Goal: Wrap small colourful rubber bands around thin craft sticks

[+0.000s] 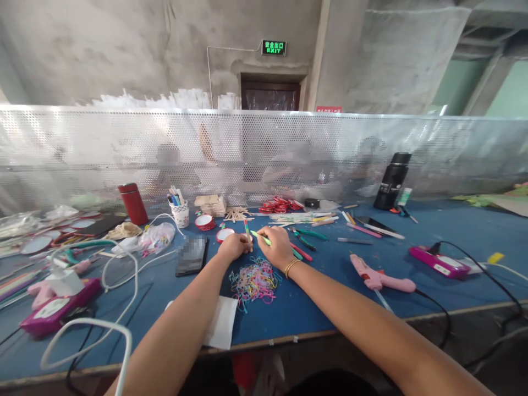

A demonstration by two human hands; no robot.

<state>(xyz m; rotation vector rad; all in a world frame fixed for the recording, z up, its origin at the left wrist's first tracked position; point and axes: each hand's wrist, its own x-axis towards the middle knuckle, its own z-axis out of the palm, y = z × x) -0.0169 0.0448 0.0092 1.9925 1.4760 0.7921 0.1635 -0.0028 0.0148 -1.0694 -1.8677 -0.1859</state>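
Observation:
My left hand [235, 247] is closed on a flat wooden craft stick [247, 227], which stands roughly upright with red and green colouring on its upper part. In my right hand [277, 247] is a light green marker pen [262, 238], its tip pointing at the stick. Whether the tip touches the stick is too small to tell. Just below both hands lies a tangled pile of colourful rubber bands [254, 283]. A small round red-rimmed piece [225, 235] rests beyond my left hand, partly covered by it.
A phone [191, 256] lies left of my hands, and green-handled pliers [303, 238] lie to the right. Farther right is a pink glue gun [379, 278] with a cord. A red flask [133, 203], a pen cup [179, 213] and a black bottle [392, 181] stand along the mesh divider [231, 148].

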